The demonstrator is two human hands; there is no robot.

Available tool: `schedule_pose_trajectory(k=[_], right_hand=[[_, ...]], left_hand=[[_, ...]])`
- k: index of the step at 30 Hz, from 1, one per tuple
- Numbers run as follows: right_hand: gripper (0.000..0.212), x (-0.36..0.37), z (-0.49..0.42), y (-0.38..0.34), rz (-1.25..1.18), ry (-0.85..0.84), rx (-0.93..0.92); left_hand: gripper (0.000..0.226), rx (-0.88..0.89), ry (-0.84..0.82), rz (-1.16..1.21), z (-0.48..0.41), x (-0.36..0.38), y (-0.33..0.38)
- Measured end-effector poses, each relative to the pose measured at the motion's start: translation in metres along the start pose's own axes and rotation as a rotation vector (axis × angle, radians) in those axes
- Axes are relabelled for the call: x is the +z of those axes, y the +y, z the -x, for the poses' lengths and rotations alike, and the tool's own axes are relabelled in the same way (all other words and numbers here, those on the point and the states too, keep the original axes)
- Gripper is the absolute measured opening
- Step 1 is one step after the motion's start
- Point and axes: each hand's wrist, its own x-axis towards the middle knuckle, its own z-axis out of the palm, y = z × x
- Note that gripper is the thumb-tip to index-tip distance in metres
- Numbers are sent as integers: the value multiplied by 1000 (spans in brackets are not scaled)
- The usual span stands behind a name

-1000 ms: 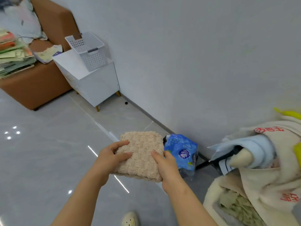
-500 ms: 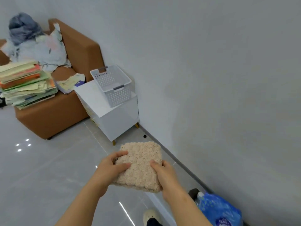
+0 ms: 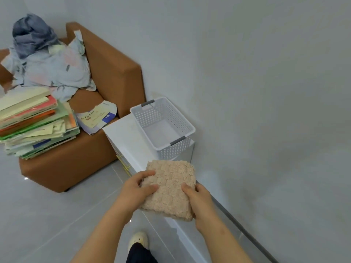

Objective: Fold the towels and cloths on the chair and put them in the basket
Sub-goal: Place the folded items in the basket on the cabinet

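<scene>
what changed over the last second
The person carried the folded beige towel toward the white basket on the cabinet, now close ahead; the blue bag left the view. Unchanged: left hand and right hand grip the towel's sides.

Bare forearms (image 3: 106, 230), cream shoe (image 3: 138, 241), dark trouser leg (image 3: 140, 254)

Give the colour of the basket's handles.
Grey handles on the white basket; head view.

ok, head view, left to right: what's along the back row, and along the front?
Back: books → booklet → basket. Front: left hand → towel → right hand, both hands gripping the towel.
</scene>
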Motion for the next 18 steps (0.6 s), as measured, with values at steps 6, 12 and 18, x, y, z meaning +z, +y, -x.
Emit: schedule_pose_trajectory(k=[6,12,18], right_hand=[[12,99,-67,-55,-57,40,-41],[18,136,-145,-94,-109,116,-19],[18,145,-228,-124,-103,150,49]], left_hand=[[27,39,-87,-62,-106,-83,54],[27,49,-152,-165,-205,-94,95],[31,36,-198,-362,-298,-81,124]])
